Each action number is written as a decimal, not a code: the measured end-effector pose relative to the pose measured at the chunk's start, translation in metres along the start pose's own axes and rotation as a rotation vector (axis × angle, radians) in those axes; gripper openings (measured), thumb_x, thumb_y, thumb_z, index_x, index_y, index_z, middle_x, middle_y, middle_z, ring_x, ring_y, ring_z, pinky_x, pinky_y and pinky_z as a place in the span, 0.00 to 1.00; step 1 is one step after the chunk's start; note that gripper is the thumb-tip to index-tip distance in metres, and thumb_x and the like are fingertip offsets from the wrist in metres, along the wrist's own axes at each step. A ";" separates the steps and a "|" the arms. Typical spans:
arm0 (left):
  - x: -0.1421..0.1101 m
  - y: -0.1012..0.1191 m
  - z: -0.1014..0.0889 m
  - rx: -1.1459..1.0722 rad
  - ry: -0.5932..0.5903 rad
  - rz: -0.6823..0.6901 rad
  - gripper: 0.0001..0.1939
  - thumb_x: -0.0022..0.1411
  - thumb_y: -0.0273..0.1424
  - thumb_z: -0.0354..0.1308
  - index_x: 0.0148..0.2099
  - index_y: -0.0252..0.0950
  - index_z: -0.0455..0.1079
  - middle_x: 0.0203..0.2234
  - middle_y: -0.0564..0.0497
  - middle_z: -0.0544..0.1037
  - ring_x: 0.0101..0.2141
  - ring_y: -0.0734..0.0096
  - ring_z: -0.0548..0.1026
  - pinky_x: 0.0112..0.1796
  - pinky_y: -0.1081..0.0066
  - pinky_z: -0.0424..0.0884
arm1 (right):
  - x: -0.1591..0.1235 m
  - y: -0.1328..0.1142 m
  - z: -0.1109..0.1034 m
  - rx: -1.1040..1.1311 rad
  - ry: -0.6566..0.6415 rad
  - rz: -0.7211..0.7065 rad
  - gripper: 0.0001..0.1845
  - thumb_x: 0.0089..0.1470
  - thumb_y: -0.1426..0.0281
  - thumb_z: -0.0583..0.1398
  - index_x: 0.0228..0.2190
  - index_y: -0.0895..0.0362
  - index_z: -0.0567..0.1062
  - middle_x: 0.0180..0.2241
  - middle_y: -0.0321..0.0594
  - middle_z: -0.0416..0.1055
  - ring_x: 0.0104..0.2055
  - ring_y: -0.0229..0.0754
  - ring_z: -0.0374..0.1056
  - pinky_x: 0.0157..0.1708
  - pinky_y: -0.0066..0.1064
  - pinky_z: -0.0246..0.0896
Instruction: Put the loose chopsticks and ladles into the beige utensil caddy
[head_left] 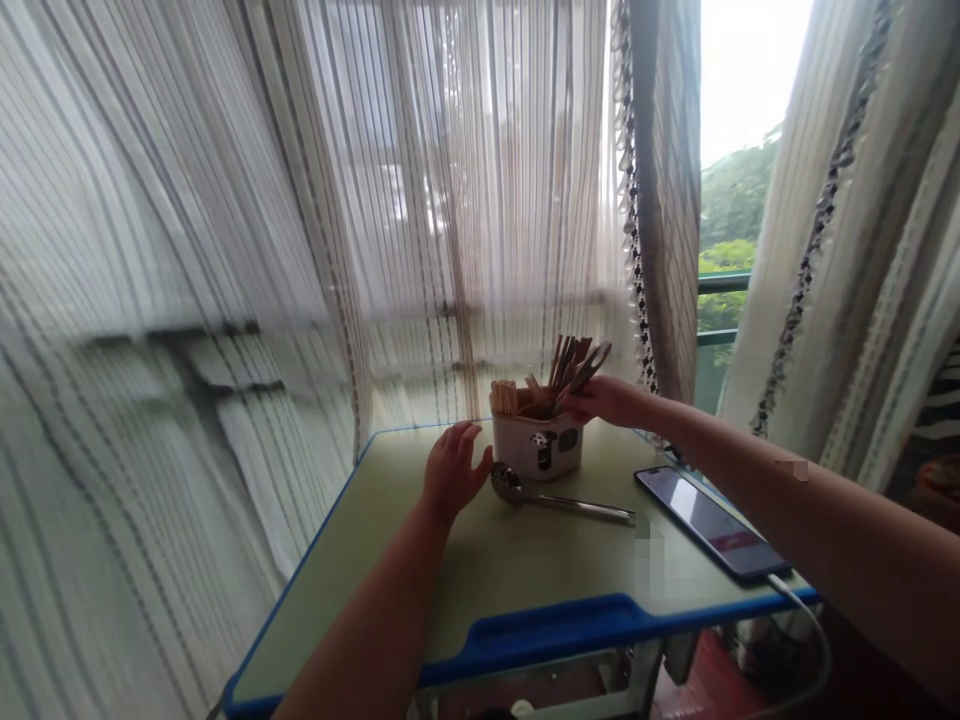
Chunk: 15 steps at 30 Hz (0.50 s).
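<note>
A white utensil holder (537, 443) with a dark cartoon print stands at the far side of a small green table (420, 580). Chopsticks (568, 362) and short wooden sticks (504, 396) poke out of it. My right hand (596, 399) reaches over the holder's rim with its fingers closed on a few of the chopsticks. My left hand (452, 468) hovers just left of the holder, fingers spread and holding nothing. A metal ladle (559, 497) lies flat on the table in front of the holder.
A smartphone (709, 522) lies at the table's right edge with a white cable (814, 640) plugged in. The table has a blue rim and front handle (555, 628). Sheer striped curtains (300, 220) hang close behind and to the left; a window with a railing opens at right.
</note>
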<state>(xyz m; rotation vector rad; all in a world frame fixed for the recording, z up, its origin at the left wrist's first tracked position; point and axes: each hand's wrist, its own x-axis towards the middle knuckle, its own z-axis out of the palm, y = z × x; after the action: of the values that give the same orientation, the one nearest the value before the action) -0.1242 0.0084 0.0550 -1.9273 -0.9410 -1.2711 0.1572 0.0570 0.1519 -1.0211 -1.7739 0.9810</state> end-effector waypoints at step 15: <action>-0.001 0.003 0.005 -0.042 -0.045 -0.123 0.09 0.61 0.31 0.53 0.45 0.39 0.61 0.38 0.47 0.72 0.34 0.68 0.74 0.35 0.68 0.72 | 0.004 0.032 0.014 -0.127 0.536 0.046 0.17 0.37 0.57 0.68 0.18 0.57 0.74 0.14 0.36 0.68 0.20 0.40 0.67 0.18 0.26 0.55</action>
<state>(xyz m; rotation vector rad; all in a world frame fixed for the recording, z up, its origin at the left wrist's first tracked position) -0.1199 0.0105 0.0526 -1.9634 -1.0785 -1.3309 0.1509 0.0688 0.1194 -1.2699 -1.3801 0.5518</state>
